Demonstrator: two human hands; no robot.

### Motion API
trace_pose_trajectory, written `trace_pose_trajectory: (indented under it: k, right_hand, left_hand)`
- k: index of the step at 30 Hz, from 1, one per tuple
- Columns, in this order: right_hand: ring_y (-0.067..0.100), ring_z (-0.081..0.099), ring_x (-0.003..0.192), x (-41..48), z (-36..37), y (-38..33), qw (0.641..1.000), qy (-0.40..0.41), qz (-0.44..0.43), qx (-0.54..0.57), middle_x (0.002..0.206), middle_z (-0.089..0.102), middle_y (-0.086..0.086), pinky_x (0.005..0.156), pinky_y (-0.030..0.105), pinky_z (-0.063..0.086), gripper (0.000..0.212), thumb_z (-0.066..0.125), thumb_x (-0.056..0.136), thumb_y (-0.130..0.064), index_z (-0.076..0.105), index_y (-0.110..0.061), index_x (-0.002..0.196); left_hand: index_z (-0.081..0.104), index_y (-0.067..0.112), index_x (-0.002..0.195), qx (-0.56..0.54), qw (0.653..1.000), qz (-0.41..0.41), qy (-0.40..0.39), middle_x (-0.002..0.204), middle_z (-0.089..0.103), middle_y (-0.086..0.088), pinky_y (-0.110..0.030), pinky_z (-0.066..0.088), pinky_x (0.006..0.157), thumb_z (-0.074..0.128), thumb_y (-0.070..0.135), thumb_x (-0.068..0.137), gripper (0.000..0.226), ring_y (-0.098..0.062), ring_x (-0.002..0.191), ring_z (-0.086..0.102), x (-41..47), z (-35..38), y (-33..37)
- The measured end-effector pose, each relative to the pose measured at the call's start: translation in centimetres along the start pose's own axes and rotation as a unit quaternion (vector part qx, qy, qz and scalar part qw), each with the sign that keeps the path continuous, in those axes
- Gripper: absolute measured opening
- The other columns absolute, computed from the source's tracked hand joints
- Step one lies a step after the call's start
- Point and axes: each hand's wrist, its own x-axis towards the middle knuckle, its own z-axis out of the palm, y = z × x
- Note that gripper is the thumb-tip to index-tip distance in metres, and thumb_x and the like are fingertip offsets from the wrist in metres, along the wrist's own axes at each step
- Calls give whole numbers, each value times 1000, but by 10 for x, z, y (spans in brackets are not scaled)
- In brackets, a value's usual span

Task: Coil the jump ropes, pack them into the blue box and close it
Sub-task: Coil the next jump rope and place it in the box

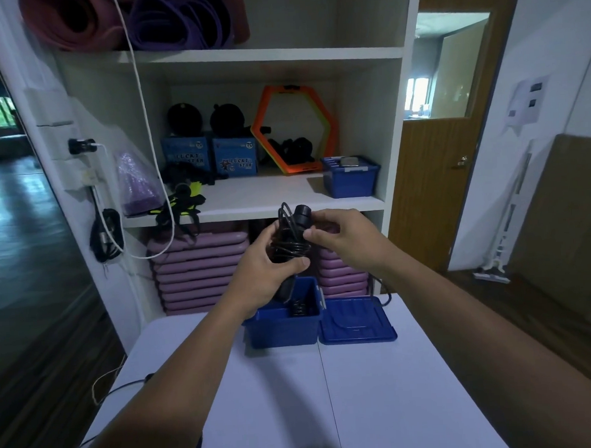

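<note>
Just above the blue box (282, 330) on the bench (296, 402), the left hand (272, 271) is clamping its grip round the coiled jump rope (288, 244) while the right hand (344, 236) is pinching the handle (302, 215), so I'm guessing coiling's finishing up and lowering it straight in is coming next.

Your left hand (268, 270) hides much of the coiled black jump rope (287, 236); contents of the open blue plastic box (282, 331) are indistinct.

Single head-worn wide-angle view, looking forward and down over both forearms, close above the white table (364, 391), facing the shelf unit (278, 58) just beyond it.
</note>
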Motion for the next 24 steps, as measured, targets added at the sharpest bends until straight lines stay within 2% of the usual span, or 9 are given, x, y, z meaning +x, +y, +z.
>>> trace_pose_trajectory:
  k: [3, 6, 8, 10, 13, 17, 19, 21, 24]
  right_hand:
    - [-3, 61, 86, -2, -10, -3, 1000, -19, -19, 2, 105, 68, -7, 71, 4, 46, 32, 63, 94, -19, 65, -15, 126]
    - [-7, 59, 67, -4, -16, 1, 1000, 2, -7, 20, 90, 68, -8, 59, 8, 44, 20, 63, 94, -21, 71, -13, 111]
    - [-6, 57, 60, -3, -16, 3, 998, 17, 6, 54, 80, 66, -6, 56, 9, 42, 18, 64, 93, -20, 71, -7, 102]
    - [-1, 57, 65, -2, -14, 1, 994, 21, 16, 103, 81, 65, -2, 59, 13, 46, 19, 64, 93, -18, 68, -2, 100]
    - [10, 58, 76, 1, -9, -3, 986, 38, 4, 163, 85, 65, 4, 70, 17, 51, 19, 64, 93, -15, 65, 3, 99]
    - [12, 60, 74, 6, -2, -4, 979, 82, 6, 189, 82, 66, 7, 71, 22, 52, 19, 68, 90, -13, 65, 5, 96]
    - [12, 60, 74, 8, 3, -2, 975, 103, 23, 194, 83, 66, 8, 71, 21, 52, 19, 68, 90, -13, 66, 4, 96]
    - [11, 60, 73, 10, 10, 0, 971, 121, 42, 201, 82, 66, 7, 67, 15, 52, 18, 67, 91, -13, 66, 4, 96]
    - [10, 60, 75, 12, 19, 4, 970, 156, 55, 176, 83, 66, 5, 64, 13, 51, 14, 66, 92, -14, 67, -1, 95]
  left_hand:
    - [47, 35, 136, -91, 995, -13, 25, 111, 65, 17, -17, 52, 79, 78, 13, 83, 65, 0, 99, 66, -2, 0, 0]
    - [47, 31, 132, -186, 982, -12, 30, 118, 67, -11, -31, 56, 74, 71, 5, 86, 59, -24, 99, 69, -1, -3, -2]
    - [49, 30, 131, -223, 975, -2, 5, 112, 68, -12, -32, 56, 72, 71, 11, 81, 57, -27, 96, 68, -1, -5, 1]
    - [55, 23, 128, -243, 970, 5, -27, 105, 69, -8, -32, 56, 68, 64, 15, 80, 50, -24, 91, 67, -2, -5, 7]
    - [59, 18, 127, -263, 963, -15, -54, 106, 69, -15, -36, 56, 67, 54, 17, 83, 45, -28, 89, 66, 4, -7, 9]
    - [54, 22, 135, -204, 978, -33, -41, 112, 67, -19, -43, 54, 80, 47, 17, 92, 44, -35, 101, 63, 10, -12, 17]
    - [35, 35, 148, -124, 992, -32, -16, 121, 62, -11, -39, 52, 82, 39, 16, 100, 53, -30, 107, 62, 13, -11, 21]
    - [20, 49, 151, -49, 999, -12, -9, 133, 52, -2, -38, 51, 89, 35, 18, 103, 59, -24, 114, 58, 15, -9, 26]
    - [36, 47, 147, 51, 998, 46, -4, 147, 44, 0, -34, 48, 97, 31, 17, 102, 54, -16, 121, 52, 16, -7, 29]
